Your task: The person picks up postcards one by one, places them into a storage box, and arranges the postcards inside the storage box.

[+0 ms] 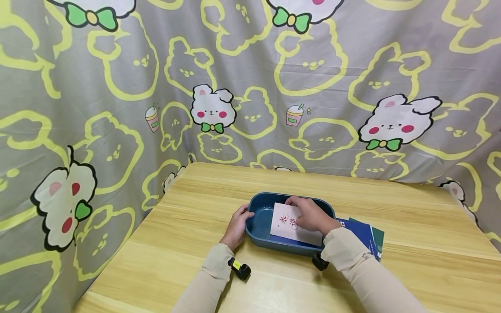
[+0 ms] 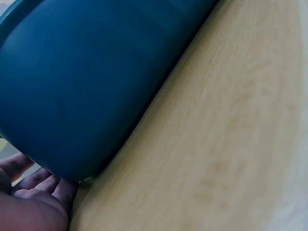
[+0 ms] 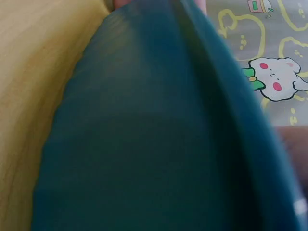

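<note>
Left hand [image 1: 236, 227] grips the tray [image 1: 256, 226] rim; right hand [image 1: 309, 214] pinches the card [image 1: 283, 226] (centre frame). Lower it flat.

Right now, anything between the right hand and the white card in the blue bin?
No. The right hand rests directly on the white card, which lies tilted inside the blue bin. The left hand holds the bin's left rim, clear of the card.

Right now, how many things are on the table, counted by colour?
Blue: 2, the tray and the booklet right of it.
White: 1, the card in the tray.
Green: 1, the booklet under the blue one.
Total: 4
</note>
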`<state>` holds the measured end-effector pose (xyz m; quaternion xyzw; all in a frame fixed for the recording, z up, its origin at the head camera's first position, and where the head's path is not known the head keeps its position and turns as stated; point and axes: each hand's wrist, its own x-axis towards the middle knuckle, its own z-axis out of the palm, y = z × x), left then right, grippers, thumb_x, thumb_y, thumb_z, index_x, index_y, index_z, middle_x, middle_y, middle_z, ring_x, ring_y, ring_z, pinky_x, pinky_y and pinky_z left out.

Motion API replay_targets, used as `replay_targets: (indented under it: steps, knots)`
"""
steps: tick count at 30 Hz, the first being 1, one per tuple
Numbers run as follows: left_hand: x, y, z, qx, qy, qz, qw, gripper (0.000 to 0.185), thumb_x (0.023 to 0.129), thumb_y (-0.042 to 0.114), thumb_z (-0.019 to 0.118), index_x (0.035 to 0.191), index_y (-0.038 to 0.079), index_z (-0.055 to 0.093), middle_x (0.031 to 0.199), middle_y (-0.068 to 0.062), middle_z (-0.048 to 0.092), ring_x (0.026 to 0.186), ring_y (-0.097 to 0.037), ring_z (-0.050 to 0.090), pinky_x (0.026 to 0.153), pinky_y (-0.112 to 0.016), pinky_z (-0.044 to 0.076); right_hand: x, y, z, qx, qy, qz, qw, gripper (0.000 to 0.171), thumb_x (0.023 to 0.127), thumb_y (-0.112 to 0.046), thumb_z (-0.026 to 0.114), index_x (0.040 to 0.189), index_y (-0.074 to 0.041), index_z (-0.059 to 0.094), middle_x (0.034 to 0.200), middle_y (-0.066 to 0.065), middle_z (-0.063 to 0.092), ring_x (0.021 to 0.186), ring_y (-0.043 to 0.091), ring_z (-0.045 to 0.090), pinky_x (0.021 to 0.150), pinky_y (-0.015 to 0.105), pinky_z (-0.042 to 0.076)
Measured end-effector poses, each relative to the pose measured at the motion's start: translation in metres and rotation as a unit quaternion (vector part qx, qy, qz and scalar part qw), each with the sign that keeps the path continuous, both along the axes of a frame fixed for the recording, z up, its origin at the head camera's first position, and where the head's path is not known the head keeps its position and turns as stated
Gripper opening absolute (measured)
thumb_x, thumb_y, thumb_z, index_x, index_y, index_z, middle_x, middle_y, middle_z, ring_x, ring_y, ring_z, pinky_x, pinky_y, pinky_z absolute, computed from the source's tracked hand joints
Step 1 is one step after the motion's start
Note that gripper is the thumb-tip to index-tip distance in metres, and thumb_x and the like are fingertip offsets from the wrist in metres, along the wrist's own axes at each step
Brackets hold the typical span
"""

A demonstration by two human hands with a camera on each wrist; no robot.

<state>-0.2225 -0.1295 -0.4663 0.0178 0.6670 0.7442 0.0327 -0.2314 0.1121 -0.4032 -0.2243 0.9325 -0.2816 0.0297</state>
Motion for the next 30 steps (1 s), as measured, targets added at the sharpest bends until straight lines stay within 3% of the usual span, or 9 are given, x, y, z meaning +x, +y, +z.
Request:
replay_targets:
  steps: [5, 9, 12, 17, 22, 25, 27, 30]
  knots:
    - [0.0, 0.001, 0.0, -0.002, -0.004, -0.001, 1.0, 0.046, 0.094, 0.01, 0.049, 0.137, -0.007, 0.046, 0.137, -0.022, 0.047, 0.123, -0.033, 0.045, 0.102, -0.046, 0.037, 0.002, -0.002, -0.002, 0.03, 0.01, -0.004, 0.999, 0.057, 0.074, 0.012, 0.07, 0.126, -0.007, 0.057, 0.121, 0.012, 0.061, 0.096, 0.024, 0.055, 0.082, 0.039, 0.048]
    - [0.0, 0.002, -0.001, 0.002, -0.004, -0.001, 1.0, 0.045, 0.094, 0.009, 0.049, 0.136, -0.007, 0.047, 0.136, -0.022, 0.048, 0.122, -0.032, 0.046, 0.102, -0.045, 0.038, 0.004, 0.0, -0.002, 0.042, 0.014, -0.006, 0.999, 0.059, 0.078, 0.012, 0.069, 0.132, -0.004, 0.053, 0.13, 0.015, 0.057, 0.117, 0.032, 0.053, 0.096, 0.048, 0.043]
    - [0.001, 0.003, -0.002, 0.003, -0.005, -0.002, 1.0, 0.045, 0.094, 0.009, 0.049, 0.136, -0.007, 0.047, 0.135, -0.022, 0.048, 0.121, -0.032, 0.046, 0.101, -0.044, 0.038, 0.007, 0.007, 0.001, 0.016, 0.018, -0.007, 1.0, 0.057, 0.081, 0.013, 0.064, 0.134, -0.001, 0.051, 0.134, 0.018, 0.054, 0.126, 0.036, 0.047, 0.098, 0.051, 0.041]
    - [0.002, 0.004, -0.002, 0.005, -0.014, -0.005, 0.9999, 0.044, 0.095, 0.009, 0.049, 0.136, -0.006, 0.047, 0.135, -0.021, 0.048, 0.123, -0.032, 0.045, 0.102, -0.044, 0.037, 0.011, 0.033, 0.007, -0.067, 0.067, -0.033, 0.995, 0.043, 0.084, 0.01, 0.058, 0.126, 0.004, 0.052, 0.12, 0.022, 0.061, 0.113, 0.039, 0.056, 0.092, 0.053, 0.045]
    - [0.003, 0.003, 0.001, 0.002, -0.009, -0.004, 1.0, 0.044, 0.095, 0.008, 0.049, 0.136, -0.007, 0.047, 0.135, -0.022, 0.048, 0.121, -0.033, 0.046, 0.101, -0.043, 0.038, 0.019, 0.065, 0.015, -0.132, 0.107, -0.113, 0.979, 0.031, 0.087, 0.003, 0.06, 0.118, 0.004, 0.055, 0.101, 0.018, 0.066, 0.091, 0.031, 0.064, 0.078, 0.042, 0.052]
    - [0.003, 0.002, 0.002, 0.0, -0.004, -0.003, 1.0, 0.044, 0.095, 0.008, 0.048, 0.136, -0.007, 0.046, 0.134, -0.023, 0.048, 0.12, -0.033, 0.046, 0.1, -0.043, 0.039, 0.026, 0.086, 0.018, -0.151, 0.137, -0.183, 0.962, 0.027, 0.087, -0.002, 0.06, 0.114, 0.003, 0.058, 0.092, 0.015, 0.068, 0.08, 0.022, 0.063, 0.068, 0.029, 0.051]
    - [0.002, 0.001, 0.002, 0.001, -0.004, -0.003, 1.0, 0.044, 0.095, 0.008, 0.048, 0.137, -0.007, 0.046, 0.134, -0.023, 0.048, 0.12, -0.033, 0.046, 0.099, -0.042, 0.039, 0.03, 0.101, 0.017, -0.149, 0.149, -0.239, 0.948, 0.027, 0.087, -0.007, 0.059, 0.112, 0.003, 0.06, 0.088, 0.014, 0.068, 0.074, 0.018, 0.061, 0.064, 0.026, 0.047]
    - [0.0, 0.0, 0.001, 0.0, -0.005, -0.003, 1.0, 0.044, 0.095, 0.008, 0.048, 0.137, -0.007, 0.047, 0.134, -0.022, 0.048, 0.119, -0.032, 0.046, 0.099, -0.041, 0.04, 0.035, 0.122, 0.014, -0.121, 0.103, -0.301, 0.94, 0.033, 0.089, -0.014, 0.057, 0.116, 0.006, 0.057, 0.087, 0.016, 0.067, 0.074, 0.023, 0.061, 0.066, 0.034, 0.046]
